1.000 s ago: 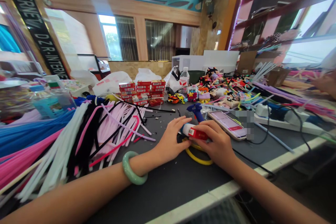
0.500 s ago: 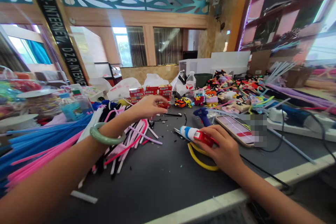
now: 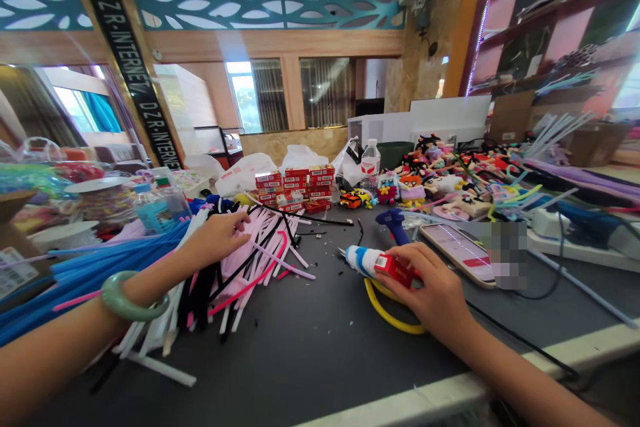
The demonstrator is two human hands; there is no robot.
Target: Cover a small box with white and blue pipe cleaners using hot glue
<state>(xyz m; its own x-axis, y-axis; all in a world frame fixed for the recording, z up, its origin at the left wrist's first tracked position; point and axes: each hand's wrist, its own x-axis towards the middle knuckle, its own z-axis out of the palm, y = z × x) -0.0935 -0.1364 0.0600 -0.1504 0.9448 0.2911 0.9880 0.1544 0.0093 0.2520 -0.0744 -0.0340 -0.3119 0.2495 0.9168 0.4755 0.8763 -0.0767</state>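
Observation:
My right hand (image 3: 425,280) grips a small red box (image 3: 393,270) with a white label. Just left of the box lies a tool with a white-and-blue wrapped handle (image 3: 363,257), its metal tips pointing left. A yellow pipe cleaner loop (image 3: 390,313) lies under the box and beside my right hand. My left hand (image 3: 225,237), a green bangle (image 3: 133,300) on its wrist, hovers over a pile of pink, white and black pipe cleaners (image 3: 260,253). Its fingers are loosely bent and apart, with nothing visible in them.
Stacked red boxes (image 3: 295,187) stand at the back. A blue glue gun (image 3: 394,223) and a phone (image 3: 460,253) lie right of centre. Plush dolls (image 3: 440,173) and a water bottle (image 3: 371,160) are behind them. Blue pipe cleaners (image 3: 100,273) lie left; a power strip (image 3: 565,237) is right.
My left hand has drawn back leftward from in front of the stacked red boxes to above the pipe cleaners. My right hand keeps the red box almost in place. The view has shifted slightly left.

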